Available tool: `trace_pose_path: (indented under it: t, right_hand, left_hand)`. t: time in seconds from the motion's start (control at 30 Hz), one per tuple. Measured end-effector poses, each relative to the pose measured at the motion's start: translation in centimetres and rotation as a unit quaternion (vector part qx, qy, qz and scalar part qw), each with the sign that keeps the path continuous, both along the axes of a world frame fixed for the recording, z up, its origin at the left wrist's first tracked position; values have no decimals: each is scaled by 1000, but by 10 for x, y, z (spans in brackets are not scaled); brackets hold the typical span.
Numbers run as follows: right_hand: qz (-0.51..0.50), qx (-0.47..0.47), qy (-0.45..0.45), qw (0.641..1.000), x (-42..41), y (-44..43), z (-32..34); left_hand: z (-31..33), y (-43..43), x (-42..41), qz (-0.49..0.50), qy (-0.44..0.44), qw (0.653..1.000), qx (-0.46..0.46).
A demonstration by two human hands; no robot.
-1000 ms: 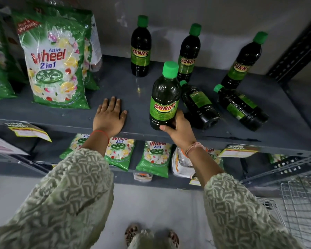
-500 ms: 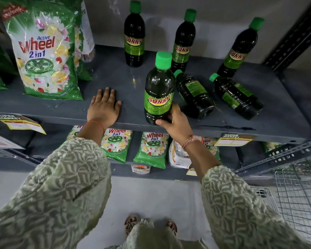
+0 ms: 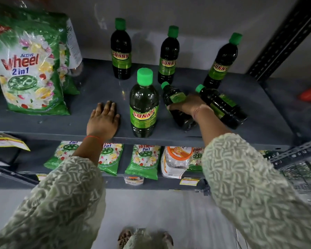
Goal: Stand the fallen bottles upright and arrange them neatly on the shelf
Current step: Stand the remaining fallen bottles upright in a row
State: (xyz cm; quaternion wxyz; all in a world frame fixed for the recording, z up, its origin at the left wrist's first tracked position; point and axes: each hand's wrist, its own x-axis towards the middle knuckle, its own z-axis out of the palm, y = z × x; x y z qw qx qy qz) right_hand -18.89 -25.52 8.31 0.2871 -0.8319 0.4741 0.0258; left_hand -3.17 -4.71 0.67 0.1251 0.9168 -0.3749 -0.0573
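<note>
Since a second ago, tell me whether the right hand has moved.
Yes. The right hand left the upright front bottle and shifted right along the shelf, now closing on the nearer fallen bottle.

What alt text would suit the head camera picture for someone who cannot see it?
A person's right hand closes on one of two fallen green-capped bottles on a grey shelf; the left hand lies flat on the shelf. Four bottles stand upright, the nearest between the hands, beside a detergent bag.
</note>
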Motion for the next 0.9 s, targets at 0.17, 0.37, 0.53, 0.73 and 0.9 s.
trace_pose_path:
  t: [0.17,0.37,0.53,0.73,0.9]
  right_hand:
    - [-123,-46,-288,949,13,9,-28]
    - [-117,-105,-401,903,4,26,-52]
    - [-52,-62,-396,915,-14,23,-58]
    - [-85,-77,-353,929,-15,36,-61]
    - [-71,-23,-396,915,-23,29,-64]
  left_hand:
    - [-3,-1,1,0,-16,1000,9]
    - [-5,0,1,7,-14,1000,16]
    - [-3,-2,0,14,-10,1000,23]
    - [-2,-2,-1,16,-7,1000,25]
    - [-2,-1,-1,14,-9,1000,25]
